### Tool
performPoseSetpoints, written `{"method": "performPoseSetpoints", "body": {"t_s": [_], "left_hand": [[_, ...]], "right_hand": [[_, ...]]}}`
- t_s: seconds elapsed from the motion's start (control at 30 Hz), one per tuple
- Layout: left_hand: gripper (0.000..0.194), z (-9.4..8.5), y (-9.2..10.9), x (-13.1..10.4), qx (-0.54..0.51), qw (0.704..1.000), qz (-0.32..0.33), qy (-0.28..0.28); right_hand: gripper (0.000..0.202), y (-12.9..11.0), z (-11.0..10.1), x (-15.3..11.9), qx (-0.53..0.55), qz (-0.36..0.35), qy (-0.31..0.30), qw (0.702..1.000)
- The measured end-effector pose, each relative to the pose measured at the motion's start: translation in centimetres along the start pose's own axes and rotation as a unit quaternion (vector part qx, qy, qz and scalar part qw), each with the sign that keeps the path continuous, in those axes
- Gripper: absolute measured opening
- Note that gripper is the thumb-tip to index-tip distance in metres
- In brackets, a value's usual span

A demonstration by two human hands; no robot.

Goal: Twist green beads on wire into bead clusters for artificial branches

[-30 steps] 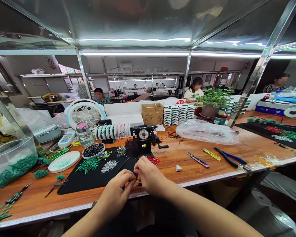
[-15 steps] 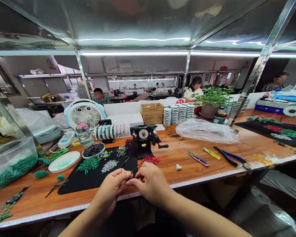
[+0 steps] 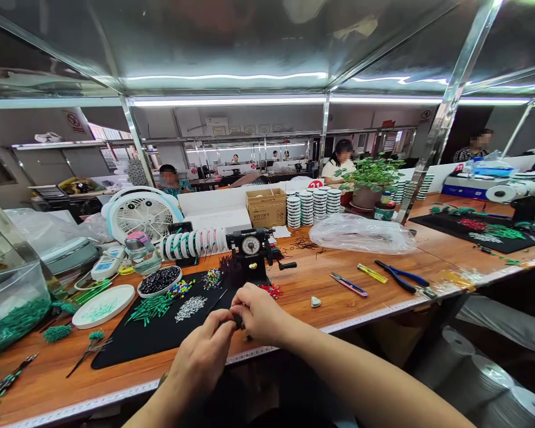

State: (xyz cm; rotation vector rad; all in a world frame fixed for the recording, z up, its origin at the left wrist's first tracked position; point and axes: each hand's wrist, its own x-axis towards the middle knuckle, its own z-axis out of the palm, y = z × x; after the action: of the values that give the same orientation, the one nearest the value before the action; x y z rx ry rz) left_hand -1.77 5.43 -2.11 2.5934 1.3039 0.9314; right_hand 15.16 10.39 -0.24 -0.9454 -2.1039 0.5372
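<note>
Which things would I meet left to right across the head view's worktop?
Bag of green pieces, white plate, bowl of black pieces, left hand, right hand, small white piece, pink-handled tool, yellow tool, blue-handled pliers.

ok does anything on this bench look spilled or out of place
One spot looks untidy: loose dark strands lie scattered on the wooden bench beyond the crank, whereas the small pale pieces sit heaped on the black mat. Whether that's a spill, I can't tell.
</note>
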Motion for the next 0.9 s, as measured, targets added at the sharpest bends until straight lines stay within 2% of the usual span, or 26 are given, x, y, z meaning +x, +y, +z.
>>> {"method": "performPoseSetpoints", "body": {"t_s": [0.1, 0.13, 0.2, 0.23, 0.27, 0.33, 0.37, 0.4, 0.43, 0.5, 0.53, 0.57, 0.63, 0.67, 0.7, 0.77, 0.83, 0.9], "left_hand": [[0.03, 0.3, -0.1, 0.2, 0.004, 0.999, 0.036, -0.003], [0.025, 0.2, 0.0, 0.4, -0.025, 1.0, 0.017, 0.0], [0.014, 0.0, 0.5, 1.0, -0.127, 0.989, -0.078, 0.014], [0.013, -0.2, 0.8, 1.2, -0.204, 0.967, -0.151, 0.025], [0.015, -0.3, 1.1, 1.4, -0.287, 0.93, -0.228, 0.036], [0.017, -0.4, 1.6, 1.6, -0.422, 0.839, -0.34, 0.042], [0.018, -0.4, 1.7, 1.6, -0.462, 0.806, -0.368, 0.041], [0.018, -0.4, 1.8, 1.6, -0.483, 0.788, -0.38, 0.041], [0.018, -0.4, 1.8, 1.5, -0.487, 0.786, -0.379, 0.042], [0.019, -0.4, 1.7, 1.4, -0.48, 0.794, -0.37, 0.049], [0.02, -0.5, 1.6, 1.3, -0.47, 0.804, -0.361, 0.051], [0.02, -0.6, 1.5, 1.3, -0.444, 0.826, -0.344, 0.049], [0.017, -0.7, 1.3, 1.1, -0.35, 0.895, -0.277, 0.027], [0.015, -0.8, 1.3, 0.9, -0.288, 0.929, -0.231, 0.011], [0.015, -0.8, 1.2, 0.7, -0.223, 0.958, -0.18, -0.003], [0.02, -0.5, 0.9, 0.2, -0.108, 0.99, -0.091, -0.008], [0.025, 0.0, 0.4, -0.3, -0.017, 1.0, -0.007, 0.011], [0.03, 0.5, -0.1, -0.5, 0.038, 0.997, 0.066, 0.03]], "right_hand": [[0.015, 0.3, -0.3, 1.0, 0.014, 0.02, -0.013, 1.0], [0.014, 0.3, -0.4, 0.9, 0.014, 0.019, -0.008, 1.0], [0.008, 0.0, -0.6, 0.3, 0.005, 0.018, 0.036, 0.999], [0.006, -0.2, -0.6, -0.3, -0.004, 0.017, 0.068, 0.998], [0.01, -0.4, -0.4, -0.9, -0.012, 0.016, 0.094, 0.995], [0.017, -0.8, 0.3, -2.2, -0.016, 0.022, 0.102, 0.994], [0.018, -0.9, 0.9, -2.8, -0.012, 0.032, 0.084, 0.996], [0.019, -1.1, 1.4, -3.3, -0.004, 0.046, 0.059, 0.997], [0.019, -1.1, 1.9, -3.8, 0.002, 0.058, 0.041, 0.997], [0.019, -1.2, 2.7, -4.5, -0.016, 0.052, 0.041, 0.998], [0.018, -1.1, 2.8, -4.7, -0.04, 0.026, 0.052, 0.997], [0.015, -1.1, 2.8, -4.8, -0.067, -0.016, 0.06, 0.996], [0.012, -0.9, 2.3, -4.5, -0.097, -0.105, 0.059, 0.988], [0.015, -0.8, 2.0, -4.1, -0.09, -0.127, 0.048, 0.987], [0.016, -0.7, 1.7, -3.6, -0.069, -0.126, 0.035, 0.989], [0.015, -0.5, 1.1, -2.1, -0.015, -0.067, 0.012, 0.998], [0.013, -0.2, 0.7, -0.7, 0.018, -0.002, -0.005, 1.0], [0.014, 0.1, 0.5, 0.4, 0.03, 0.025, -0.021, 0.999]]}}
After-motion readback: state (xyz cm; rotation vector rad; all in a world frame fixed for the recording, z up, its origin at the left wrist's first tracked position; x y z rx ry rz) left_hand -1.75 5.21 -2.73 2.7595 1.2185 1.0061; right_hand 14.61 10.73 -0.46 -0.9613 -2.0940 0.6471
